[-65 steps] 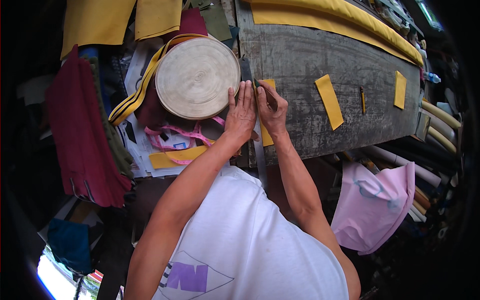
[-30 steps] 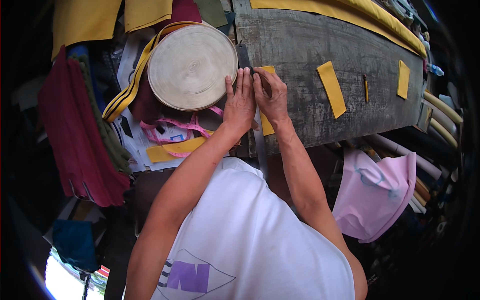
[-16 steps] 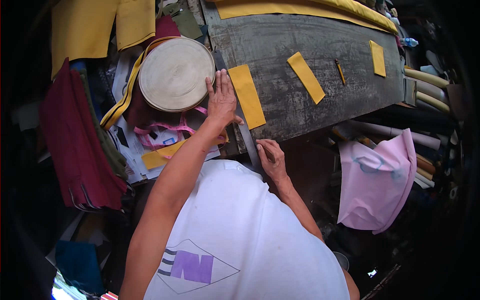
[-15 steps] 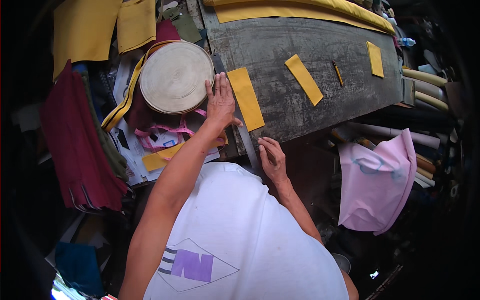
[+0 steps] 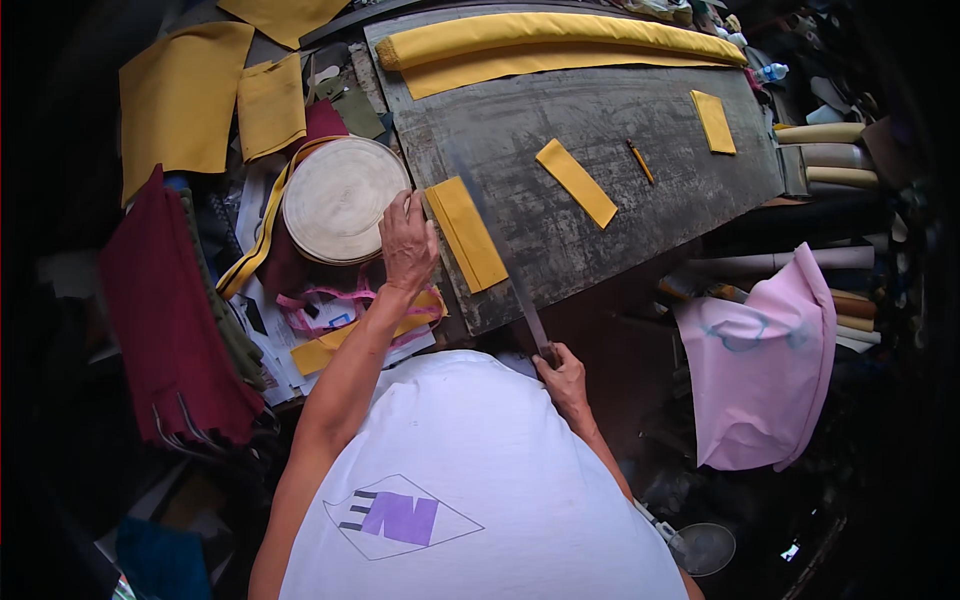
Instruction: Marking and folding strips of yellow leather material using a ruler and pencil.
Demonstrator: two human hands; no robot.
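A long metal ruler [image 5: 522, 298] slants across the right edge of a folded yellow cloth piece [image 5: 466, 236], its far end blurred. My right hand [image 5: 565, 382] is closed round the ruler's near end, just off the table edge. To the left of the cloth, my left hand [image 5: 408, 242] lies with its fingers stretched and slightly bent, holding nothing that shows. Its fingertips are close to the cloth's left edge and to a wide, flat off-white coil [image 5: 345, 200] of what looks like rolled tape. I cannot tell whether they touch the cloth.
On the dark worn table [image 5: 600, 130] lie a narrow yellow strip [image 5: 577, 183], a pencil [image 5: 640, 162] and a small yellow piece [image 5: 713, 122]. A yellow cloth roll [image 5: 560, 35] spans the back. Pink measuring tape [image 5: 325, 297] sits left. Pink sheeting [image 5: 755, 365] hangs right.
The ruler has moved from the left side of the folded yellow cloth to its right side. My right hand has closed on its near end. My left hand has shifted left and down.
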